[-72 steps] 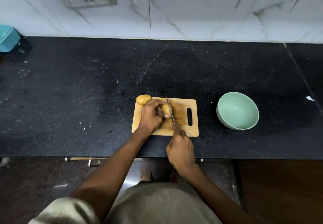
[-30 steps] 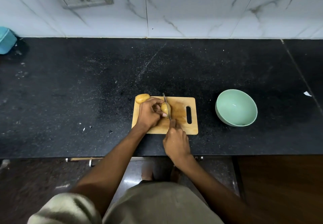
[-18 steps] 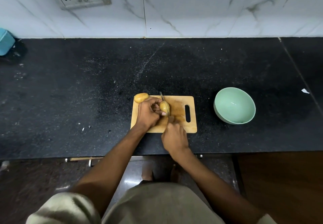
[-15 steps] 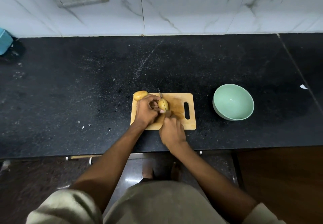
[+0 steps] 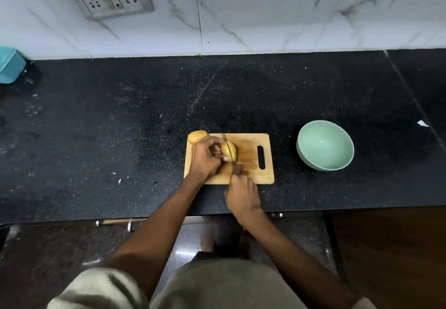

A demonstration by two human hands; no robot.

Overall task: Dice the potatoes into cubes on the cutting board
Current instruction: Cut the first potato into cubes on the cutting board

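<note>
Since the first frame the right hand (image 5: pixel 242 194) has slid forward with the knife (image 5: pixel 228 149), so the blade now sits across the potato (image 5: pixel 229 151) instead of at its right side, and its tip reaches the board's far edge. The potato is small, oval and yellow-skinned, lying near the middle of the board (image 5: pixel 251 164). The left hand (image 5: pixel 205 158) grips it from the left, fingers curled round it. The right hand is clenched round the knife handle, which is hidden inside the fist. How deep the blade has gone is hard to make out, and the left part of the potato is covered by fingers. A second potato (image 5: pixel 197 136) lies at the board's far left corner, partly behind the left hand, where it was before. A green bowl (image 5: pixel 324 145) stands to the right, apart from the board, unmoved on the counter (image 5: pixel 120 127).
</note>
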